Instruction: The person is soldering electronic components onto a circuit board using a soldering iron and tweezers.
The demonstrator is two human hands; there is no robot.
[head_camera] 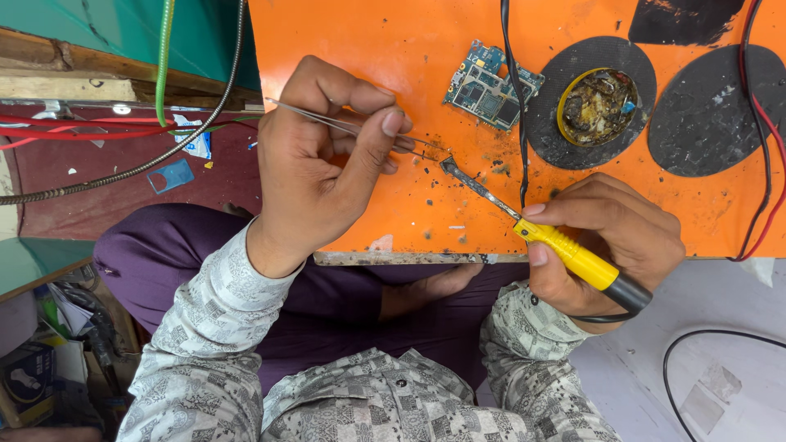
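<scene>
My left hand [323,160] pinches thin metal tweezers [327,121], their tips reaching to a spot on the orange work board [393,41] near its front edge. My right hand [610,241] grips a soldering iron with a yellow handle [573,258]; its dark metal tip [452,168] lies just beside the tweezer tips. Whatever sits between the two tips is too small to make out. A blue-green phone circuit board [483,86] lies further back on the orange board, apart from both hands.
A round tin of dark flux residue [598,106] sits on a black circular pad, with another black pad [712,110] to its right. Black and red cables [765,164] run down the right side; a black wire crosses the circuit board. Red cables and a metal hose lie at left.
</scene>
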